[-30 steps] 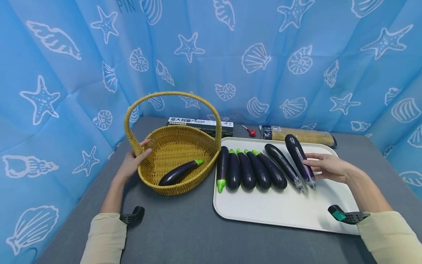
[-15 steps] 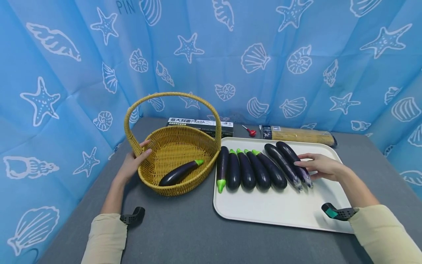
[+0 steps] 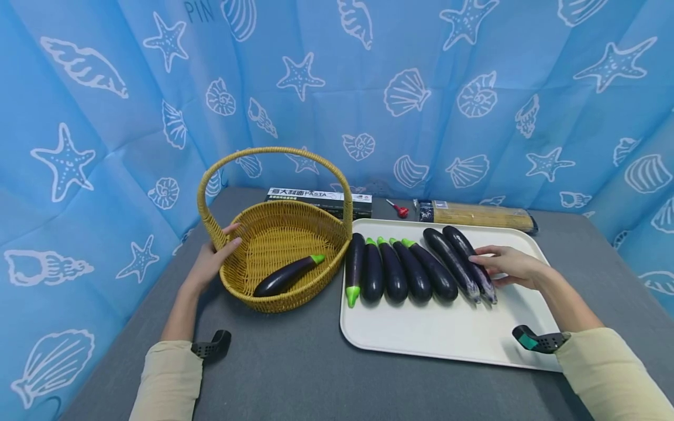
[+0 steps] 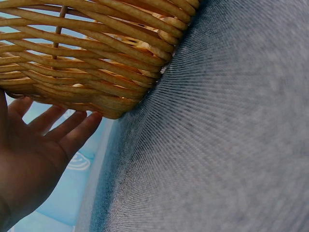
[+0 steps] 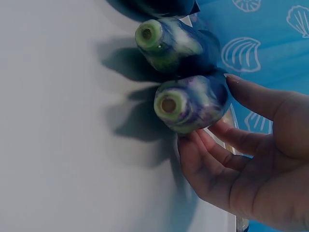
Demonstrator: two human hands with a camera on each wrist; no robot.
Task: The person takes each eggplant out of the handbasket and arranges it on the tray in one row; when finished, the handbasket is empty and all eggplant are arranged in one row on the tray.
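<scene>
My left hand point(image 3: 206, 266) grips the left rim of a yellow wicker basket point(image 3: 286, 302), near the foot of its tall handle. In the left wrist view its fingers lie against the woven side. One green-capped eggplant point(image 3: 286, 276) lies inside the basket. My right hand point(image 3: 518, 266) pinches a long dark eggplant point(image 3: 459, 241) between thumb and fingers, at the right end of a row on a white tray point(image 3: 411, 333). In the right wrist view, this eggplant's pale stem end point(image 5: 193, 104) is beside that of a similar eggplant point(image 5: 171, 43).
Several green-capped eggplants point(image 3: 396, 275) line the tray's left half. Behind stand a black-and-white pasta box point(image 3: 321, 200), a red lollipop point(image 3: 402, 211) and a wrapped bundle of pasta sticks point(image 3: 476, 216). A blue shell-print curtain point(image 3: 337, 105) closes off the back of the grey table point(image 3: 274, 368).
My right hand has brought the long eggplant left and down, from tilted apart to lying alongside its neighbour on the tray. The left hand stays at the basket rim.
</scene>
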